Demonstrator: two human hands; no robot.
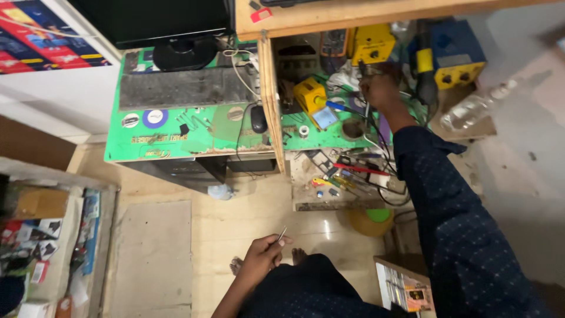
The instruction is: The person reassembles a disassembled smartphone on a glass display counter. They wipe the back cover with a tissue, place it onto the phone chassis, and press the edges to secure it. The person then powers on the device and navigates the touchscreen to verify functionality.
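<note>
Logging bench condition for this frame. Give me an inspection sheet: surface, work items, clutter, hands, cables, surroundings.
Surface: green bench mat, worn and stained, split by a wooden divider.
Work items: thin metal tool in the left hand; what the right hand touches is hidden among the gear.
Clutter: yellow unit, blue box, clear bottle, hand tools in an open drawer.
Hands: left hand pinching the tool near the lap; right hand reaching into the bench back.
Cables: black and white leads tangled under the right hand.
Surroundings: monitor, keyboard, mouse, floor tiles.
</note>
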